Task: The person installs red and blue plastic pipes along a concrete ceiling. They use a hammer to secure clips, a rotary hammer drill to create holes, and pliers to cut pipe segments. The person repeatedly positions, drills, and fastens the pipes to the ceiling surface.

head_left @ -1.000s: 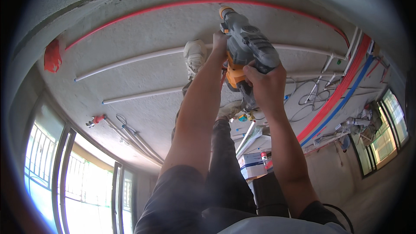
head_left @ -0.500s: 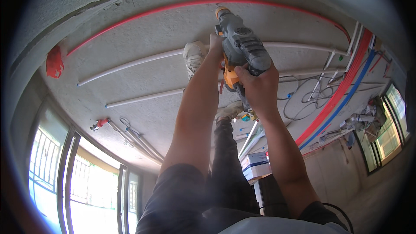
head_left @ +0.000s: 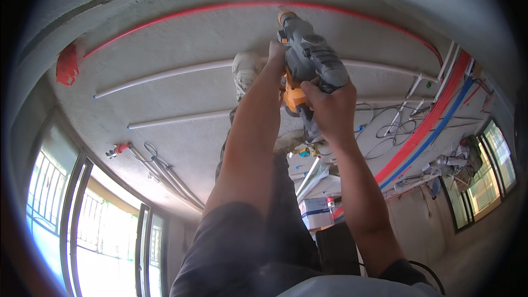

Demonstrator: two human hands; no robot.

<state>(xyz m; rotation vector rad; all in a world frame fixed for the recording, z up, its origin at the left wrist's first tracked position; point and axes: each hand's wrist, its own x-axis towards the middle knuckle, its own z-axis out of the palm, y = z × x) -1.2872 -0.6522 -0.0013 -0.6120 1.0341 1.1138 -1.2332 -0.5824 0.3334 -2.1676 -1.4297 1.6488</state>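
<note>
A grey and yellow rotary hammer drill (head_left: 308, 49) spans the upper middle, its front end pointing away from me beside a long red pipe (head_left: 220, 6). My right hand (head_left: 334, 107) is closed round its rear handle, the thumb lying over the yellow part. Close to the drill's front, my left hand (head_left: 277, 53) grips its left side; most of those fingers are hidden behind the tool. The drill bit and whatever it touches cannot be made out. Just left of my left forearm a light shoe (head_left: 245, 72) shows on the grey concrete surface.
White pipes (head_left: 165, 81) run across the concrete. On the right lie red pipes (head_left: 413, 142), a blue pipe (head_left: 428, 142) and a loose dark cable (head_left: 379, 131). A white and blue box (head_left: 317, 213) stands low in the middle. Glazed doors (head_left: 104, 225) are at lower left.
The drill and both hands appear slightly farther right and lower in the picture. My view has shifted a little, and more of the box shows. Both hands keep their hold.
</note>
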